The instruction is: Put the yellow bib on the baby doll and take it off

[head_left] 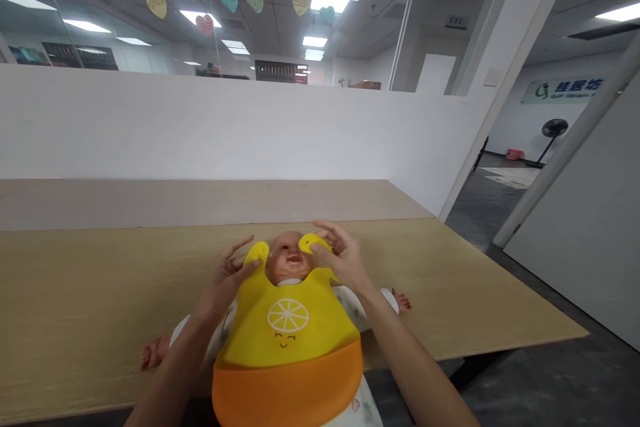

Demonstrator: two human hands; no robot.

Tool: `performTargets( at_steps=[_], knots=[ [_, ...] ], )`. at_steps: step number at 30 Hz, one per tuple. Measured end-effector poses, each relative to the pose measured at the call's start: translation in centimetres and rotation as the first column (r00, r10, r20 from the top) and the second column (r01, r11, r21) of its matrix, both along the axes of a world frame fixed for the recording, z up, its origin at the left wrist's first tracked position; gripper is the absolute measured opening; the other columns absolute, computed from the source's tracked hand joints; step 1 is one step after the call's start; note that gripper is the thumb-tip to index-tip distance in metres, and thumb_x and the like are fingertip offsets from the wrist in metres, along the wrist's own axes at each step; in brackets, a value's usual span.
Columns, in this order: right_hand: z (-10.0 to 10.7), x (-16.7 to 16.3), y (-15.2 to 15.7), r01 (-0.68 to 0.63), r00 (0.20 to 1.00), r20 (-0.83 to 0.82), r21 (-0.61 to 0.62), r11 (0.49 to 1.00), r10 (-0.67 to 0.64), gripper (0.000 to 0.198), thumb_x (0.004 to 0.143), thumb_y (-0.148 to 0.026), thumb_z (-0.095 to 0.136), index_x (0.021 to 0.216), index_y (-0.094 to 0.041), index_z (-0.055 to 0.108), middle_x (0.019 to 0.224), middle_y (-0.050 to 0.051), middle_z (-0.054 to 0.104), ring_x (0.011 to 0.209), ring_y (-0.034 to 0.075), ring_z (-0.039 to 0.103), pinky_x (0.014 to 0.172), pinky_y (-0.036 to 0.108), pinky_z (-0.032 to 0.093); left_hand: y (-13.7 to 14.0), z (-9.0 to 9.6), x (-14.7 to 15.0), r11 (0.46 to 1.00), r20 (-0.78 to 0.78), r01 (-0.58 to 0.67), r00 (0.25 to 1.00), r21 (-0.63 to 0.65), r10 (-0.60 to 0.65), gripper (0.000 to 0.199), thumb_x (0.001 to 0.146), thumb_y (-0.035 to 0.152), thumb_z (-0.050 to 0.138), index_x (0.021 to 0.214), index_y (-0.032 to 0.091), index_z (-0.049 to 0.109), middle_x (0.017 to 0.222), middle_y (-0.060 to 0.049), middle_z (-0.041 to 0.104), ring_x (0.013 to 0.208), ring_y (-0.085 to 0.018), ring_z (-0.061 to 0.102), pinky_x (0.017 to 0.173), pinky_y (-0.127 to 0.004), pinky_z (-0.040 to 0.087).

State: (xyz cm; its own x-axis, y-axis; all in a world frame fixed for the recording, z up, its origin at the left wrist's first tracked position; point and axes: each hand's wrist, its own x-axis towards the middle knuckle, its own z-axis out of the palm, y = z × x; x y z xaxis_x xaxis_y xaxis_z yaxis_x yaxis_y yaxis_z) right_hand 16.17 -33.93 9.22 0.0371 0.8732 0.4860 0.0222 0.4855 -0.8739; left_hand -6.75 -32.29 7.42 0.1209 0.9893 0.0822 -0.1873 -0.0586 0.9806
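A baby doll [291,260] in white patterned clothes lies on its back on the table, arms spread to both sides. Over its chest is a yellow bib [310,303] with a white citrus slice, a smiling face and an orange pocket at the lower end. My left hand [233,277] pinches the bib's left neck strap beside the doll's head. With my right hand [345,257] I grip the other strap, its rounded end raised over part of the doll's face. The back of the doll's neck is hidden.
The wooden table [480,280] runs far to the left, its right corner over a dark floor. A lighter board [200,203] lines its back, against a white wall [200,127] with glass above. At the right is a doorway with a white door [585,227].
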Motion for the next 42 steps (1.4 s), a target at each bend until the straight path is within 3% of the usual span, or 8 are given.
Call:
performTargets(
  at_steps=[5,12,18,23,29,32,35,42],
  knots=[
    [2.4,-2.9,-1.7,-0.162,0.938,0.326,0.101,0.982,0.121,0.011,0.077,-0.033,0.066,0.077,-0.022,0.064,0.097,0.005,0.065,0.095,0.019,0.06,0.086,0.034,0.047,-2.2,1.7,1.1,0.992,-0.165,0.082,0.984,0.094,-0.066,0.075,0.058,0.049,0.077,0.123,0.017,0.054,0.072,-0.005,0.073,0.067,-0.022,0.067,0.061,-0.029,0.052],
    [1.7,-4.0,-2.0,-0.204,0.913,0.36,-0.008,0.979,0.193,0.01,0.078,-0.031,0.061,0.077,-0.021,0.063,0.082,0.003,0.067,0.068,0.015,0.062,0.065,0.028,0.051,-3.4,2.0,1.6,0.974,-0.324,0.095,0.946,0.206,-0.024,0.062,0.063,0.043,0.071,0.119,0.019,0.058,0.083,-0.008,0.074,0.075,-0.023,0.069,0.068,-0.03,0.053],
    [3.4,-1.7,-2.4,-0.067,0.983,0.166,-0.078,0.995,0.079,0.023,0.071,-0.043,0.069,0.077,-0.02,0.066,0.08,0.002,0.069,0.059,0.013,0.062,0.054,0.026,0.051,-5.1,2.7,-0.3,0.899,-0.277,-0.207,0.904,0.386,0.327,0.046,0.066,0.045,0.07,0.106,0.022,0.064,0.093,-0.006,0.073,0.094,-0.025,0.066,0.082,-0.033,0.051],
    [8.9,3.5,-3.9,0.078,0.979,0.189,0.031,0.996,-0.083,0.026,0.062,-0.04,0.078,0.072,-0.018,0.067,0.074,0.002,0.069,0.05,0.009,0.057,0.048,0.024,0.05,-7.1,0.1,-4.0,0.805,-0.043,-0.519,0.833,0.287,0.552,0.027,0.072,0.046,0.066,0.084,0.022,0.066,0.066,0.0,0.067,0.068,-0.018,0.064,0.068,-0.027,0.052],
    [16.2,8.0,-6.8,0.232,0.924,0.269,0.174,0.957,-0.273,0.022,0.06,-0.035,0.081,0.069,-0.018,0.069,0.061,0.0,0.065,0.045,0.007,0.054,0.044,0.021,0.046,-9.2,-5.5,-4.9,0.948,-0.384,-0.295,0.866,0.122,0.319,0.041,0.065,0.061,0.063,0.075,0.022,0.07,0.04,0.004,0.049,0.038,-0.012,0.045,0.04,-0.023,0.038],
    [18.3,9.1,-7.3,0.294,0.902,0.269,0.193,0.936,-0.339,0.022,0.058,-0.032,0.083,0.069,-0.018,0.069,0.058,-0.001,0.064,0.043,0.006,0.054,0.042,0.02,0.044,-9.8,-6.7,-4.5,0.976,-0.487,-0.18,0.846,0.12,0.216,0.039,0.061,0.061,0.064,0.073,0.024,0.073,0.053,0.0,0.064,0.045,-0.017,0.055,0.044,-0.025,0.044],
    [19.2,9.7,-6.8,0.343,0.895,0.232,0.188,0.92,-0.381,0.024,0.056,-0.029,0.084,0.07,-0.017,0.068,0.06,-0.001,0.064,0.043,0.006,0.053,0.043,0.021,0.045,-9.8,-6.7,-4.2,0.985,-0.551,-0.109,0.818,0.137,0.167,0.033,0.06,0.056,0.065,0.07,0.027,0.074,0.071,-0.002,0.074,0.064,-0.023,0.067,0.057,-0.028,0.053],
    [18.3,10.3,-1.7,0.45,0.879,0.124,0.106,0.887,-0.461,0.029,0.054,-0.027,0.085,0.067,-0.014,0.063,0.058,-0.001,0.063,0.042,0.007,0.053,0.04,0.019,0.041,-9.1,-6.7,-4.1,0.987,-0.628,-0.088,0.762,0.138,0.156,0.03,0.063,0.05,0.059,0.07,0.026,0.074,0.069,-0.002,0.074,0.068,-0.025,0.069,0.062,-0.03,0.055]
  ],
)
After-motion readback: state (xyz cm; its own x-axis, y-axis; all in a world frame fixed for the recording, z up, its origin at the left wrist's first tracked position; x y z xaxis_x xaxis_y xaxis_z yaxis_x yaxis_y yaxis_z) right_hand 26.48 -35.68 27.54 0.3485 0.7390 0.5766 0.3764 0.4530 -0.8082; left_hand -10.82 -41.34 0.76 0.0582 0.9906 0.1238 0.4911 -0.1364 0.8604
